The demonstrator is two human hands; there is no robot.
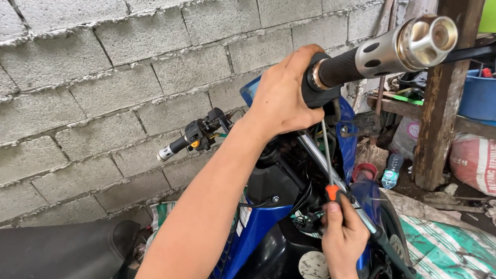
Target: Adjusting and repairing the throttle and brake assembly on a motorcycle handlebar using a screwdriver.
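The left hand (pixel 282 97) is closed over the black switch housing (pixel 315 91) at the inner end of the right handlebar, with the fingers wrapped round its far side and the arm stretched up from the lower left. Just beyond the hand the black ribbed grip (pixel 339 68) is seen, followed by a silver perforated bar end (pixel 404 45) with a flared, hollow tip that points toward the upper right.

The right hand (pixel 342 236) is held low in the frame, closed round a screwdriver (pixel 329 169). Its orange and black handle is pinched between thumb and fingers, and the thin metal shaft is aimed straight up, its tip meeting the underside of the switch housing just beside the left hand's fingers. A chromed rod runs slantwise behind the shaft.

Below both hands the blue bodywork (pixel 256 227) of a motorcycle is seen, with black inner parts and loose wiring exposed around the steering head. The black seat (pixel 49 259) is seen at the lower left. The left handlebar (pixel 187 140), with its black switch cluster and silver end, is set well apart, against a grey block wall (pixel 92 79).

To the right, a wooden post (pixel 441 94) stands beside a blue tub (pixel 485 98), a printed sack (pixel 482 161) and a small plastic bottle (pixel 391 172). A striped green tarp (pixel 455 248) lies on the ground.
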